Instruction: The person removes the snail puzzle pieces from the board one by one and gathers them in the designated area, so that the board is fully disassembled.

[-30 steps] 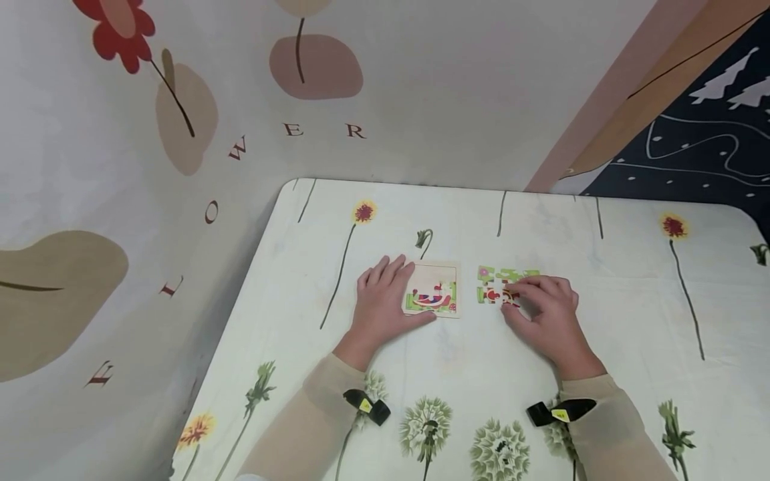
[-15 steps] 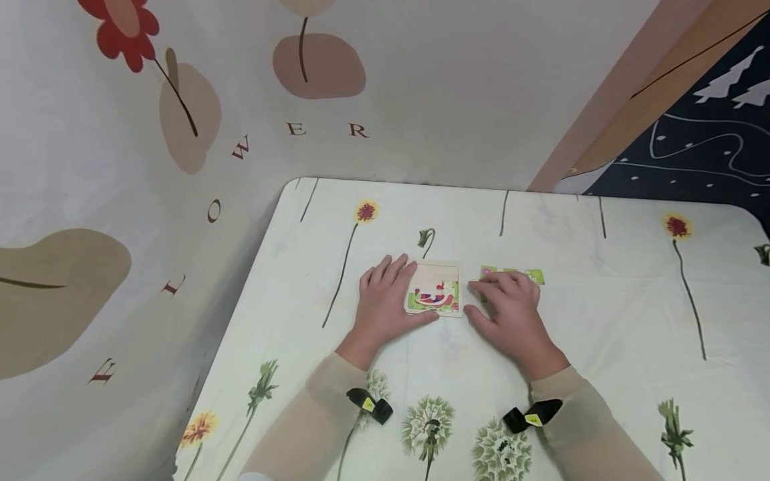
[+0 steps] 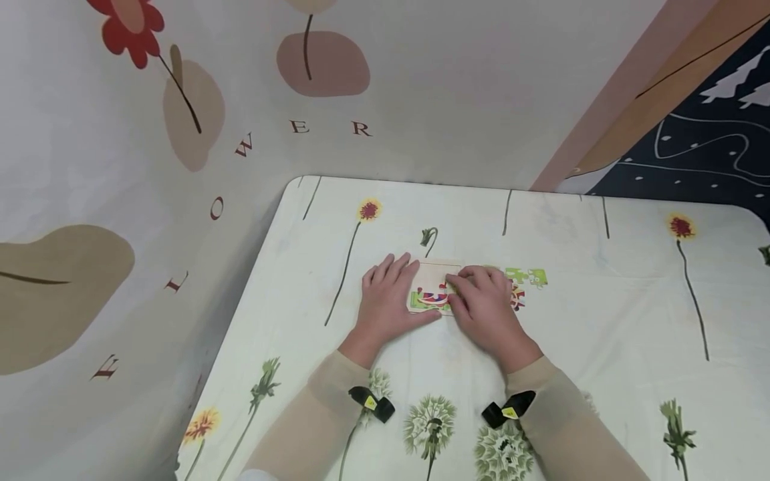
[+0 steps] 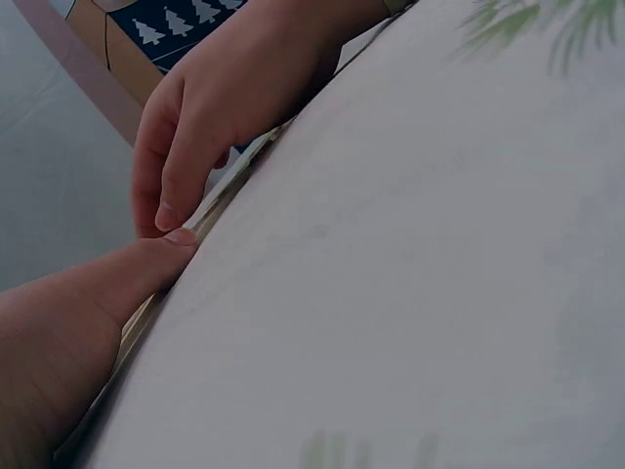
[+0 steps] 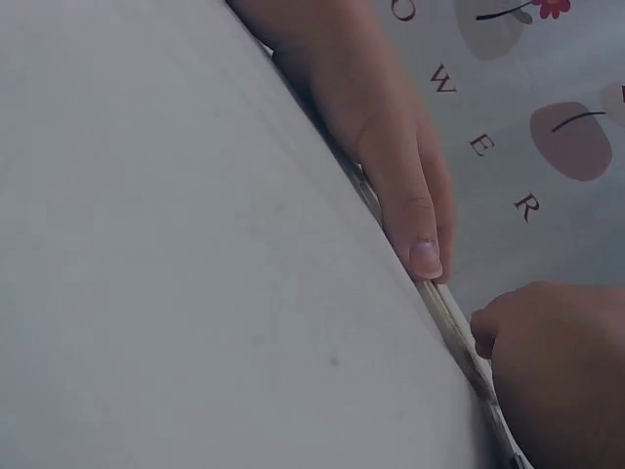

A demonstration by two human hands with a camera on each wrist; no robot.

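Observation:
A square wooden puzzle tray (image 3: 434, 272) lies on the table, its lower part filled with a red, purple and green picture. Along its left and lower edges rests my left hand (image 3: 385, 300), fingers extended and thumb on the near rim. My right hand (image 3: 487, 310) is over the tray's right side, thumb and fingertips around a puzzle piece that they mostly hide. In the left wrist view the right hand (image 4: 229, 107) points down close to the left thumb (image 4: 161, 264). The right wrist view shows the left hand (image 5: 391, 147) at the tray's edge (image 5: 451, 327).
Loose green puzzle pieces (image 3: 526, 276) and a red-patterned piece (image 3: 517, 296) lie right of the tray, partly behind my right hand. The flower-print tablecloth (image 3: 601, 300) covers the table, which meets a printed wall covering (image 3: 451, 100) at the back.
My right hand has moved left from the loose pieces to the tray's right side, uncovering pieces on the right. My left hand has stayed on the tray.

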